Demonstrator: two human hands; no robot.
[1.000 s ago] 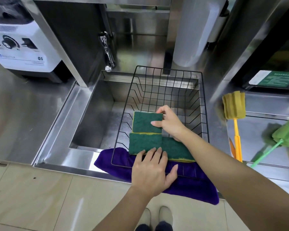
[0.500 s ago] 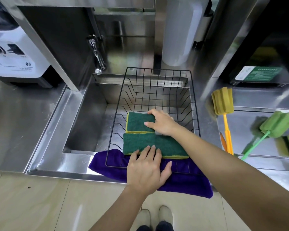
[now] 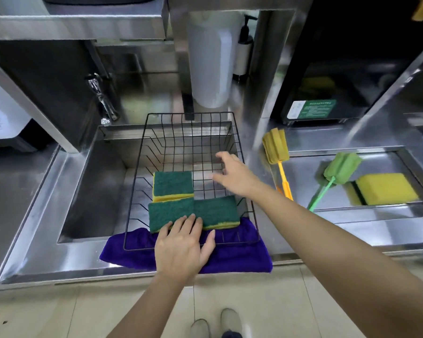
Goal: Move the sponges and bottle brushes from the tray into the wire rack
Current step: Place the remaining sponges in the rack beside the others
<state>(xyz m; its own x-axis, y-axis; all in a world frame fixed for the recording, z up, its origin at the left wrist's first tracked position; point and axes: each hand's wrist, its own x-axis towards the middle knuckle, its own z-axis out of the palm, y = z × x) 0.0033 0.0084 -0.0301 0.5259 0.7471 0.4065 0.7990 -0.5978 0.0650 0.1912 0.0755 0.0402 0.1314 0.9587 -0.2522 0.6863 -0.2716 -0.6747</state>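
Note:
A black wire rack sits over the sink on a purple cloth. Three green-topped yellow sponges lie in it: one at the back left, two side by side at the front. My left hand rests flat on the rack's front edge, fingertips touching the front sponges. Above the rack's right side hovers my right hand, fingers spread and holding nothing. On the metal tray to the right lie a yellow bottle brush, a green bottle brush and a yellow sponge.
The steel sink lies under and left of the rack, with a faucet behind it. A white appliance stands far left. A white cylinder hangs behind the rack. A dark machine stands behind the tray.
My right hand has let go of the back left sponge and lifted away to the right, fingers spread. My left hand has stayed on the rack's front. The camera has shifted right.

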